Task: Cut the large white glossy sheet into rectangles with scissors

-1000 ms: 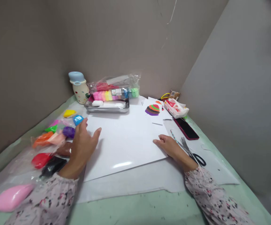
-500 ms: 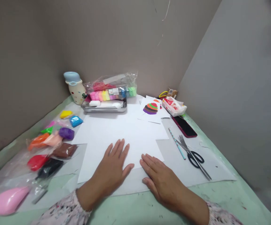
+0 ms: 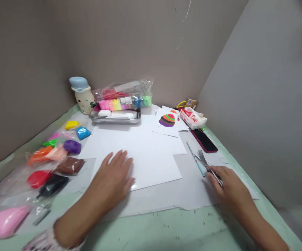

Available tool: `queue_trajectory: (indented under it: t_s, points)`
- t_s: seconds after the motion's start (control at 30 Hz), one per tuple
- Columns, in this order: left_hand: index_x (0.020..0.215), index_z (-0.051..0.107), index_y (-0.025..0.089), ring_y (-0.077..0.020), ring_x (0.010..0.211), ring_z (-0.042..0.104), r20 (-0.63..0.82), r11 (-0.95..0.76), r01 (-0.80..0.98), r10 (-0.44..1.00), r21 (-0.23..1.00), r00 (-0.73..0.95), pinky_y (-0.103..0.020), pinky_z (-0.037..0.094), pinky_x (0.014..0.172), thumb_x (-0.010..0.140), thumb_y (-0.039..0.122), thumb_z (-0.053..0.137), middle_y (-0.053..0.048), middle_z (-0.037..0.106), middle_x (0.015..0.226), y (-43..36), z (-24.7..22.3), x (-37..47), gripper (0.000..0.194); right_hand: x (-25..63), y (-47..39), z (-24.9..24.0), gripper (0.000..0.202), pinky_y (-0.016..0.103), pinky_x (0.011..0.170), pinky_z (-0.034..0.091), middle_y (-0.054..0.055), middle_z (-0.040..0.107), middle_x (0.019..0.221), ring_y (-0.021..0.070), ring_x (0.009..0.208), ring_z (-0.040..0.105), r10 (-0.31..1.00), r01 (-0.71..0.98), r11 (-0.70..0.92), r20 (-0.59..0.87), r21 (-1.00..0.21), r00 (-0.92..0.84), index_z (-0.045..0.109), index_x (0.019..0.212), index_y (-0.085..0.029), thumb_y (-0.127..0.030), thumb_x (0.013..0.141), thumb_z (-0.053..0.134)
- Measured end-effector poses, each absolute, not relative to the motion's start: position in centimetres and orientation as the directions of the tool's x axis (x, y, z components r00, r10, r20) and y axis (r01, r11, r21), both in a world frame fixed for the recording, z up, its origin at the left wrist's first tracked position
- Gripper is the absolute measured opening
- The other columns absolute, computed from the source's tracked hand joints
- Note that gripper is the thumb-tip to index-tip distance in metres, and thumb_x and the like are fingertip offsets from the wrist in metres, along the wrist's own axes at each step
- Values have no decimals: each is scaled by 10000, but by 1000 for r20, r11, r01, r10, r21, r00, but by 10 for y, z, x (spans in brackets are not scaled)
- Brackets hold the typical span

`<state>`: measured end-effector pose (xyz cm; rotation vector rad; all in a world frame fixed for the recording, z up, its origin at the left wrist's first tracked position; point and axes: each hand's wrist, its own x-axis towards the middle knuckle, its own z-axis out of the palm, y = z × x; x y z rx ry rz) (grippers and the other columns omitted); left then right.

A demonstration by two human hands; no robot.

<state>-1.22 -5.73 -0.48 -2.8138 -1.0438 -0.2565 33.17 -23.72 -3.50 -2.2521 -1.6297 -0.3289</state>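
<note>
My left hand (image 3: 113, 177) lies spread on a blank white sheet (image 3: 156, 170), fingers apart and holding nothing. At the right, my right hand (image 3: 228, 186) is over the scissors and the fork (image 3: 202, 158), thumb and fingers closed around the metal there. The black scissor handles are hidden under the hand, so which of the two it grips is unclear. A patterned blue pencil (image 3: 196, 162) lies just left of the fork. Behind them is a dark phone with a red edge (image 3: 204, 140).
Bagged coloured clay (image 3: 69, 166) lies along the left. At the back stand a bottle (image 3: 84, 99), a metal tray (image 3: 114, 121) with packets, small sheets with a striped shape (image 3: 168, 120), and a tissue pack (image 3: 193, 118). Walls rise behind and at right.
My right hand has left the paper and moved right onto the scissors and fork, closing there. My left hand has shifted slightly left on the sheet.
</note>
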Motion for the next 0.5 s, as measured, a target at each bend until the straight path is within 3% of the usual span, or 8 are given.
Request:
queue_trajectory:
  t_s: [0.2, 0.3, 0.5]
  points:
    - [1306, 583, 109, -324, 1355, 497, 268, -847, 518, 530, 120, 804, -495, 383, 1120, 960, 391, 554, -201, 582, 1417, -45, -8, 69, 448, 362, -244, -35, 349, 401, 721, 500, 123, 705, 1041, 291, 875, 690, 853, 870, -487, 172, -71, 492, 655, 1130, -176, -394, 961, 441]
    - [1367, 527, 109, -331, 1412, 432, 283, -859, 488, 513, 159, 811, -530, 352, 1140, 964, 416, 549, -221, 507, 1488, -35, -28, 77, 506, 362, -243, -40, 332, 368, 699, 476, 115, 706, 1052, 270, 866, 692, 847, 863, -499, 166, -84, 505, 669, 1139, -190, -326, 939, 442]
    - [1405, 505, 92, -331, 1446, 380, 234, -862, 492, 507, 123, 830, -526, 341, 1149, 990, 434, 487, -225, 441, 1537, -32, -39, 71, 538, 366, -235, -33, 344, 356, 700, 478, 101, 725, 1110, 255, 840, 701, 826, 860, -503, 243, -91, 509, 708, 1106, -196, -228, 899, 436]
